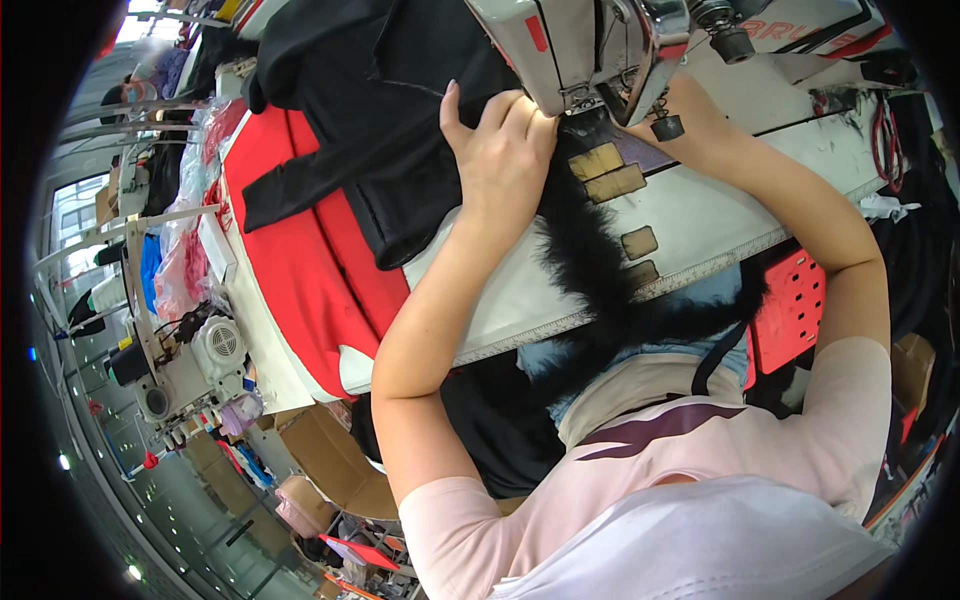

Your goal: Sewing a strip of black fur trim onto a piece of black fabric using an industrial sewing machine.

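Observation:
Under the head of a white sewing machine [540, 50], my left hand [500, 150] holds black fabric by the needle area. Its little finger sticks up apart while the other fingers curl down together; the thumb is hidden. To the left spreads the black garment [340, 60], one sleeve lying across red cloth [280, 240]. A strip of black fur trim [585, 245] runs from under the machine, beside my left wrist, over the table edge onto my lap. My right hand [690, 130] lies on the machine's other side, its fingers hidden behind the machine head, so their hold does not show.
Yellowed tape patches [610, 180] mark the white sewing table [710, 215], with a measuring tape [700, 265] along its near edge. A red perforated plastic crate [785, 310] stands right of my lap. Another machine [200, 360] and an open cardboard box [335, 455] are at left.

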Tool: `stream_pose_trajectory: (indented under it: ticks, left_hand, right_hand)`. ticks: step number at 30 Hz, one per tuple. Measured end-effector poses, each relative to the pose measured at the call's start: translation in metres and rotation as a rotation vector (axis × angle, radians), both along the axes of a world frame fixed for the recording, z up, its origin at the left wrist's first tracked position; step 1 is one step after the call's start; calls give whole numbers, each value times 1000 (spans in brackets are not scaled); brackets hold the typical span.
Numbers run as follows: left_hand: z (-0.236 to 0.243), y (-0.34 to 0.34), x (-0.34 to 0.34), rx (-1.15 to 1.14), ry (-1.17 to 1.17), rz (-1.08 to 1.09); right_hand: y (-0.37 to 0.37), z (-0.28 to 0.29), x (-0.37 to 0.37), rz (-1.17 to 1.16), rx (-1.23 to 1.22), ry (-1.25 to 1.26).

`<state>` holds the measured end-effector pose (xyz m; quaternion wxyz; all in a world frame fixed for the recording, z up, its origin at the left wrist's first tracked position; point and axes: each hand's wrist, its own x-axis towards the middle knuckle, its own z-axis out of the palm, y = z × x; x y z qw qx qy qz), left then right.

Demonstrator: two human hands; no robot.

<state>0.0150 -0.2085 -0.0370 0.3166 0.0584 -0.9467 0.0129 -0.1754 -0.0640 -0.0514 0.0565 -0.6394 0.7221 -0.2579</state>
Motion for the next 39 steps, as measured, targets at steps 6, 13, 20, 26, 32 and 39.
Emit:
stream_pose_trajectory:
  ticks: [6, 13, 20, 26, 32, 39]
  left_hand:
    - [1, -2, 0, -96, -54, 41]
    - [2, 2, -3, -85, -39, 71]
    - [-4, 3, -2, -85, 8, 83]
    - [0, 4, -3, -128, 14, 130]
    - [14, 10, 7, -136, -33, 163]
    - [16, 19, 10, -81, -116, 32]
  right_hand:
    - [-5, 4, 1, -7, 19, -81]
    - [-4, 10, 0, 29, -9, 19]
    - [-6, 9, 7, -10, -83, -44]
    - [-7, 7, 1, 27, -158, -129]
    - [-8, 20, -7, 52, -30, -36]
    - [14, 42, -17, 167, -169, 367]
